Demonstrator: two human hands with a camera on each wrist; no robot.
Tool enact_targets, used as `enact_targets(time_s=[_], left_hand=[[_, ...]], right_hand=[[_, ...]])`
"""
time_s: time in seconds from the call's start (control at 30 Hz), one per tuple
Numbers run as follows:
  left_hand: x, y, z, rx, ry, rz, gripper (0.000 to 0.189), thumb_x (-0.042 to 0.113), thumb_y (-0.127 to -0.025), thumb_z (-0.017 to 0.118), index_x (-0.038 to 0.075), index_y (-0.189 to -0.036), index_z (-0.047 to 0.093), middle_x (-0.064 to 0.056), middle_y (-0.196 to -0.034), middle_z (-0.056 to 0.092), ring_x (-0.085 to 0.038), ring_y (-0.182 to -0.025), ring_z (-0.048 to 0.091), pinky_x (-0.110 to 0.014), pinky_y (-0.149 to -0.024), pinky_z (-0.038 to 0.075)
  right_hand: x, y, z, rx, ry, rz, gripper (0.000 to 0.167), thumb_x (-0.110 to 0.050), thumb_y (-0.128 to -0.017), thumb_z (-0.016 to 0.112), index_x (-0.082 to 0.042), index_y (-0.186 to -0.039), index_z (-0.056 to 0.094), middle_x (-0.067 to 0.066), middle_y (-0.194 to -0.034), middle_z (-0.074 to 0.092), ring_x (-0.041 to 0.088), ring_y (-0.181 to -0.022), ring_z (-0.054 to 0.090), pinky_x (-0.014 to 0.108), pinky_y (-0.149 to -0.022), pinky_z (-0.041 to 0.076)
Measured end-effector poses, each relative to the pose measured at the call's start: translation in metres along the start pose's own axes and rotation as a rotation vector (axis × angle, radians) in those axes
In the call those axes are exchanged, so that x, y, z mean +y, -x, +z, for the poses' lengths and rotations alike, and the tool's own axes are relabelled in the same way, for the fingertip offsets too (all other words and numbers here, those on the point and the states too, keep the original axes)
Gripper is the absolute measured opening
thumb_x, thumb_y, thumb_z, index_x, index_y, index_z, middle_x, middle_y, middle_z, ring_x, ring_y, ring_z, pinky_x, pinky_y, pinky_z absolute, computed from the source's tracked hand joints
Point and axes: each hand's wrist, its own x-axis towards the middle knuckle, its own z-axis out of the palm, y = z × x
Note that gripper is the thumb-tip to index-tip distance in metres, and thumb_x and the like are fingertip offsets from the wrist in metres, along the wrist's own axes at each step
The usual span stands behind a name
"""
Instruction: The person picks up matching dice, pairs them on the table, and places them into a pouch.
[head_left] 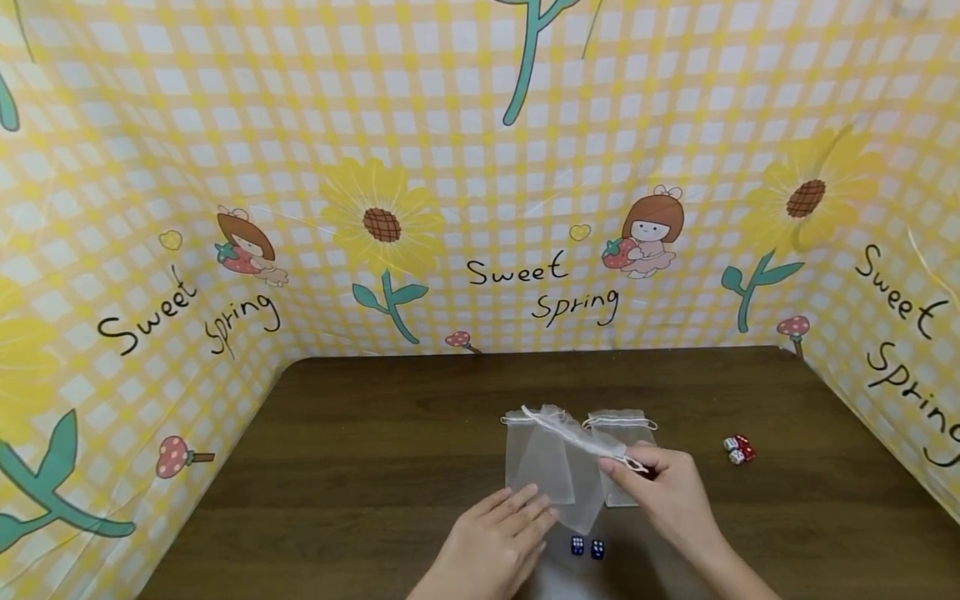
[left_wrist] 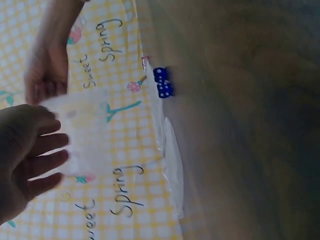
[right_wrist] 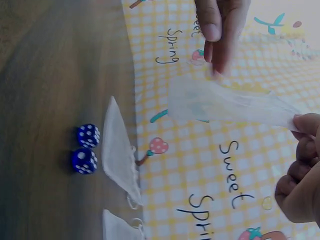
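Two blue dice (head_left: 577, 545): between the hands
Right hand (head_left: 671, 493): pinching a see-through drawstring bag (head_left: 585, 485)
Left hand (head_left: 498, 537): fingers loose, near that bag

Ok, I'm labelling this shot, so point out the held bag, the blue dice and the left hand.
Held bag (head_left: 583, 483): head view, middle of its sheer body.
Blue dice (head_left: 577, 546): head view, middle of the left die.
Left hand (head_left: 501, 533): head view, back of the hand.
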Motion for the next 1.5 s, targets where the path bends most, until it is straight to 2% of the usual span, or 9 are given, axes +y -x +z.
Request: enact_targets(time_s=[0.13, 0.23, 0.4, 0.53, 0.87, 1.07, 1.27, 1.37, 1.5], left_hand=[[-0.008, -0.007, -0.003, 0.322, 0.148, -0.131, 0.03, 0.022, -0.095, 0.045, 0.015, -0.073, 0.065, 0.007, -0.071, 0.059, -0.009, -0.067, 0.054, -0.034, -0.078, 0.041], [-0.012, -0.018, -0.012, 0.439, 0.305, -0.284, 0.019, 0.022, -0.092, 0.054, 0.014, -0.076, 0.061, 0.002, -0.083, 0.058, -0.013, -0.076, 0.052, -0.036, -0.077, 0.036], [-0.015, -0.034, -0.031, 0.292, 0.578, -0.528, 0.004, 0.017, -0.086, 0.063, 0.015, -0.086, 0.06, -0.001, -0.11, 0.056, -0.017, -0.1, 0.049, -0.039, -0.083, 0.035], [-0.017, -0.039, -0.037, 0.165, 0.691, -0.589, 0.008, 0.013, -0.083, 0.067, 0.017, -0.084, 0.06, 0.007, -0.109, 0.055, -0.012, -0.102, 0.047, -0.039, -0.082, 0.034], [-0.019, -0.039, -0.033, 0.037, 0.593, -0.493, 0.016, 0.021, -0.088, 0.063, 0.015, -0.075, 0.071, 0.014, -0.082, 0.066, -0.001, -0.085, 0.054, -0.041, -0.088, 0.035], [-0.018, -0.04, -0.035, -0.004, 0.655, -0.545, 0.013, 0.017, -0.087, 0.065, 0.012, -0.078, 0.072, 0.012, -0.08, 0.067, -0.002, -0.078, 0.055, -0.032, -0.081, 0.041], [-0.018, -0.041, -0.042, -0.099, 0.765, -0.596, 0.011, 0.01, -0.086, 0.065, 0.004, -0.093, 0.071, 0.005, -0.086, 0.065, -0.005, -0.074, 0.052, -0.02, -0.064, 0.045], [-0.02, -0.041, -0.044, -0.126, 0.773, -0.609, 0.017, 0.005, -0.085, 0.065, -0.001, -0.1, 0.069, 0.001, -0.088, 0.064, -0.002, -0.07, 0.051, -0.016, -0.057, 0.046], [-0.023, -0.04, -0.047, -0.121, 0.739, -0.633, 0.022, 0.002, -0.085, 0.065, -0.003, -0.106, 0.066, -0.001, -0.087, 0.063, -0.002, -0.066, 0.048, -0.015, -0.051, 0.043]], right_hand=[[0.0, 0.003, -0.002, 0.067, 0.021, -0.297, 0.019, 0.009, -0.066, 0.075, -0.009, -0.07, 0.07, -0.008, -0.059, 0.049, 0.002, -0.052, 0.037, 0.016, -0.039, 0.028], [0.001, 0.004, -0.001, 0.081, 0.045, -0.517, 0.007, -0.004, -0.075, 0.074, -0.007, -0.071, 0.07, -0.009, -0.059, 0.05, 0.002, -0.054, 0.035, 0.012, -0.042, 0.026], [-0.005, 0.005, 0.005, 0.087, 0.084, -0.719, 0.031, -0.026, -0.09, 0.06, -0.006, -0.069, 0.067, -0.011, -0.056, 0.044, 0.001, -0.055, 0.029, 0.009, -0.047, 0.023], [-0.01, 0.006, 0.007, 0.083, 0.121, -0.782, 0.031, -0.025, -0.092, 0.058, -0.007, -0.069, 0.066, -0.012, -0.055, 0.04, 0.001, -0.055, 0.027, 0.009, -0.048, 0.021], [-0.014, 0.008, 0.01, 0.07, 0.124, -0.905, 0.03, -0.02, -0.093, 0.056, -0.003, -0.07, 0.065, -0.01, -0.056, 0.044, 0.002, -0.054, 0.028, 0.011, -0.05, 0.022], [-0.008, 0.01, 0.011, 0.065, 0.128, -0.869, 0.03, -0.021, -0.094, 0.055, -0.004, -0.071, 0.066, -0.01, -0.057, 0.043, 0.002, -0.055, 0.03, 0.01, -0.05, 0.023], [0.006, 0.016, 0.011, -0.021, 0.084, -0.583, 0.022, -0.029, -0.087, 0.064, -0.009, -0.079, 0.071, -0.014, -0.059, 0.05, 0.0, -0.055, 0.033, 0.007, -0.046, 0.027], [0.013, 0.017, 0.01, -0.042, 0.095, -0.453, 0.01, -0.021, -0.077, 0.074, -0.012, -0.082, 0.072, -0.015, -0.06, 0.048, -0.001, -0.054, 0.035, 0.009, -0.043, 0.028], [0.024, 0.019, 0.01, -0.066, 0.128, -0.323, 0.018, -0.004, -0.064, 0.081, -0.01, -0.079, 0.073, -0.016, -0.06, 0.041, -0.002, -0.053, 0.036, 0.011, -0.041, 0.03]])
